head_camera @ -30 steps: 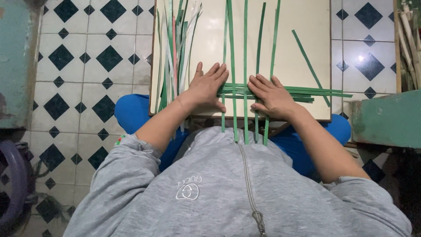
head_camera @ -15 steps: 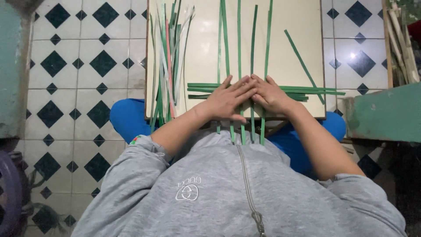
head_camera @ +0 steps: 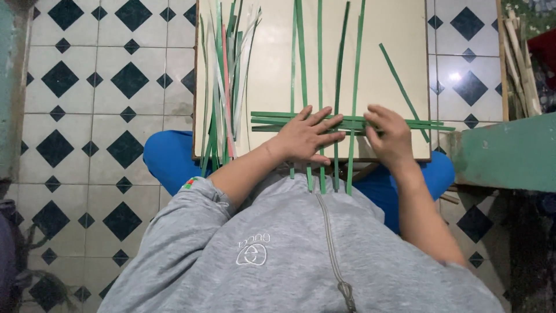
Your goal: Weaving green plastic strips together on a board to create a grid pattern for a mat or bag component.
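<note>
At the upper left of the board (head_camera: 405, 35), spare strips (head_camera: 223, 87) are lying bundled. At centre frame, crossing green strips (head_camera: 324, 123) are being pressed flat by the open left hand (head_camera: 304, 136), while the right hand (head_camera: 389, 136), fingers curled, is pinching the horizontal strips. Weaving appears underway; steadying pressure is being called for next.
</note>
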